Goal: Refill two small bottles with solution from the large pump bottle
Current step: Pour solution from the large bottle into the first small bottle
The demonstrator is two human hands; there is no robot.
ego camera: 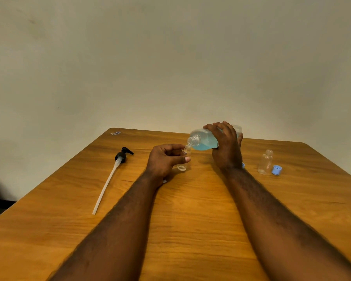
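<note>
Large pump bottle (204, 139), its threaded neck open, is tipped nearly onto its side by the right hand (227, 147), whose fingers curl over the top of its body; the blue solution pools toward the neck, which points left and sits just above the mouth of a small bottle (183, 159). The left hand (164, 159) pinches that small bottle between thumb and curled fingers, upright and apparently standing on the table (190, 209), in the middle of its far half. It looks almost empty, with at most a trace at the bottom, so I judge the first pour is only beginning. The main risk is the wide neck over so narrow a mouth: slightly too much tilt would likely send a gush over the rim, down the left fingers and onto the wood, and a neck drifting off centre would do the same. The second small bottle (265, 162) stands uncapped to the right, a blue cap (276, 169) just beside it, near the right forearm, where a careless sweep could topple it. The pump (122, 157) lies to the left, well apart
</note>
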